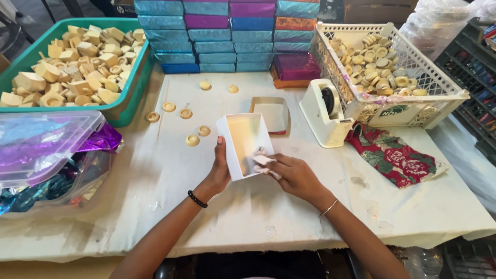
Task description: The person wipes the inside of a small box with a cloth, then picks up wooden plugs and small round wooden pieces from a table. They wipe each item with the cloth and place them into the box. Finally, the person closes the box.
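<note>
A left hand (218, 173) clasps the side of an open white box (245, 144), thumb along its outer wall, while the right hand (294, 175) pinches a crumpled white tissue (262, 160) at the box's near edge. Just beyond the grip lies a second shallow box (270, 114), with 7 wooden rings (192, 140) scattered to its left and a tape dispenser (325, 111) to its right.
</note>
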